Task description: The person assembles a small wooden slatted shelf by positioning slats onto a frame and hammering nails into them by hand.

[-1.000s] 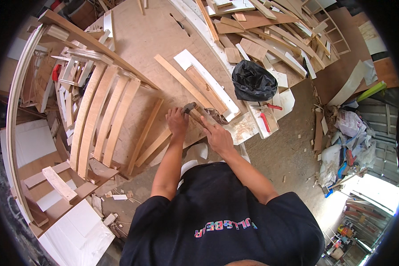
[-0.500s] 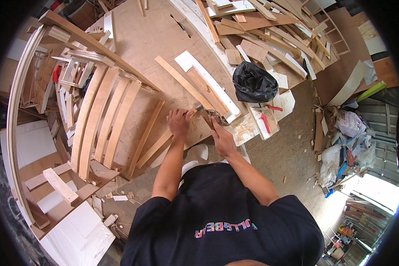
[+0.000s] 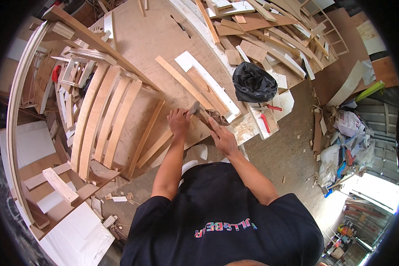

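Note:
My right hand point(image 3: 224, 139) grips a hammer point(image 3: 202, 111) by its wooden handle, the metal head just right of my left fingers. My left hand point(image 3: 179, 122) is closed over a narrow wooden strip point(image 3: 157, 148) near the bench's front edge; whatever its fingertips pinch is hidden. Beyond the hammer, a longer strip point(image 3: 178, 79) lies slantwise beside a white-edged wooden piece point(image 3: 208, 86). To the left, another loose strip point(image 3: 147, 137) rests on the bench point(image 3: 135, 33).
Curved slatted wooden parts point(image 3: 103, 117) stand at the left. A black plastic bag point(image 3: 254, 83) sits right of the work, near red-handled pliers point(image 3: 265, 122). Wood offcuts point(image 3: 270, 33) are heaped at the far right. Plastic sacks point(image 3: 337, 155) lie along the right wall.
The hammer's head has lifted and swung slightly, showing more plainly beside my left fingers. My right hand has shifted a little with it; my left hand stays in place.

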{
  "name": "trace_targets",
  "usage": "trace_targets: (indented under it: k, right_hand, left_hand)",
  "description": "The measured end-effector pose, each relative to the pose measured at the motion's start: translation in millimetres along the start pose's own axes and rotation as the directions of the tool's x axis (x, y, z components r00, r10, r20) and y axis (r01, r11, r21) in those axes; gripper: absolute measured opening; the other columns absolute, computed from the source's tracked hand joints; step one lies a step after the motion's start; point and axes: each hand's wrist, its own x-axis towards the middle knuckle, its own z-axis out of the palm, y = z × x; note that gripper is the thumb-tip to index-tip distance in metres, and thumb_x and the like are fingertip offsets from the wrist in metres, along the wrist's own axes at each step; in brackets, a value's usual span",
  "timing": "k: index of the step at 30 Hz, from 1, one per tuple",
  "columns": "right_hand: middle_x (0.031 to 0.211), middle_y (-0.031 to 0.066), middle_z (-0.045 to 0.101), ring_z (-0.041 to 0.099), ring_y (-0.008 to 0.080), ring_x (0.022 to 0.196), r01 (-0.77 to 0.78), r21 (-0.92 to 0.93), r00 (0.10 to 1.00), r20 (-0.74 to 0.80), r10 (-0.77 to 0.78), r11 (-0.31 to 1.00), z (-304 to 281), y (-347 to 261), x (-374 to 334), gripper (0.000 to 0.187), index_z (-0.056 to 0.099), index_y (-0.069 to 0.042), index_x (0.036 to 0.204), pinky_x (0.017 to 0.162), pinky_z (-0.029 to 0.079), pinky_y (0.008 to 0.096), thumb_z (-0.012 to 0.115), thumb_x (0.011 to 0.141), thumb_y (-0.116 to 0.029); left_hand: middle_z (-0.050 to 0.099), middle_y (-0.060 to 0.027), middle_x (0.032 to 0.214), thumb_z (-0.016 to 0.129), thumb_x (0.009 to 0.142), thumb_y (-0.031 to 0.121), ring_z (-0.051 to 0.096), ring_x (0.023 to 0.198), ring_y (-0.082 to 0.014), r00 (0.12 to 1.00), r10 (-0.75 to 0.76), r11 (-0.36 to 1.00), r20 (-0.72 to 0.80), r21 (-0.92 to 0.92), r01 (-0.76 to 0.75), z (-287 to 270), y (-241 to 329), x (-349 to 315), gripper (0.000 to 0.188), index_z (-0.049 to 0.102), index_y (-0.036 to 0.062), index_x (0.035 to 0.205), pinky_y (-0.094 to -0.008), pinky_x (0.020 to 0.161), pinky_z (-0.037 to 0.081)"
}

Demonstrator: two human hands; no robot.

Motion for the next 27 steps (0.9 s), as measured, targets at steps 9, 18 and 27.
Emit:
trace_targets:
  k: [9, 18, 27]
  right_hand:
    - [0.094, 0.0130, 0.066, 0.070, 0.0356, 0.079, -0.045, -0.118, 0.996, 0.074, 0.054, 0.992, 6.0, -7.1, 7.0, 0.061, 0.049, -0.036, 0.160, 0.067, 0.058, 0.0455, 0.067, 0.103, -0.027]
    - [0.114, 0.0248, 0.071, 0.070, 0.0458, 0.098, -0.056, 0.148, 0.998, -0.014, 0.058, 0.987, 1.6, -11.1, 7.0, 0.058, 0.044, -0.019, 0.163, 0.085, 0.056, 0.0516, 0.059, 0.107, -0.020]
    - [0.119, 0.0283, 0.071, 0.069, 0.0479, 0.102, -0.085, 0.081, 0.996, 0.032, 0.083, 0.993, 6.5, -2.5, 6.6, 0.057, 0.045, -0.016, 0.162, 0.088, 0.055, 0.0504, 0.060, 0.107, -0.018]
  left_hand:
    - [0.069, -0.0030, 0.104, 0.086, 0.075, 0.017, 0.061, 0.108, -0.0288, 1.000, 0.004, 0.999, 0.002, 0.048, -0.004, 3.0, -3.3, -0.5, 0.028, 0.072, 0.0164, 0.100, -0.0450, 0.092, 0.045]
    - [0.070, -0.0016, 0.098, 0.083, 0.087, 0.038, 0.064, 0.101, -0.0268, 1.000, -0.009, 0.999, -0.025, -0.037, 0.008, 6.7, -4.6, -0.6, 0.022, 0.076, 0.0170, 0.091, -0.0450, 0.089, 0.045]
    - [0.071, -0.0019, 0.096, 0.081, 0.089, 0.043, 0.064, 0.099, -0.0270, 0.999, 0.017, 1.000, -0.043, -0.010, -0.017, 5.7, -4.3, -0.6, 0.026, 0.077, 0.0172, 0.091, -0.0448, 0.088, 0.045]
